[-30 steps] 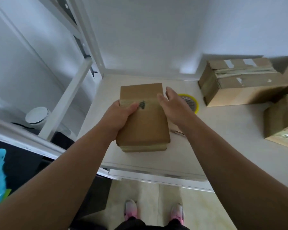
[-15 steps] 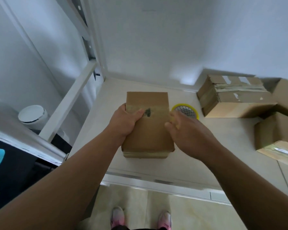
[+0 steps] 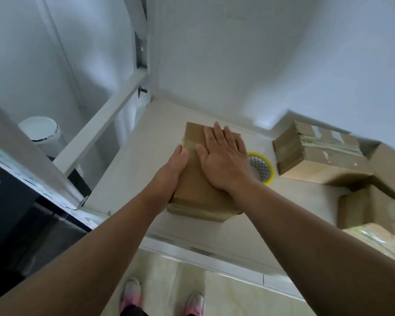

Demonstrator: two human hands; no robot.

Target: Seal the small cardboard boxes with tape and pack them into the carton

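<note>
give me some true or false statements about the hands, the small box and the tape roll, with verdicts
1. The right hand lies flat, fingers straight, on top of the small box. True.
2. The left hand holds the tape roll. False: it grips the small box's left side, and the tape roll lies on the table to the right of the box.
3. A strip of tape crosses the top of the small box. True.
4. The small box sits inside a carton. False: it rests on the table.
</note>
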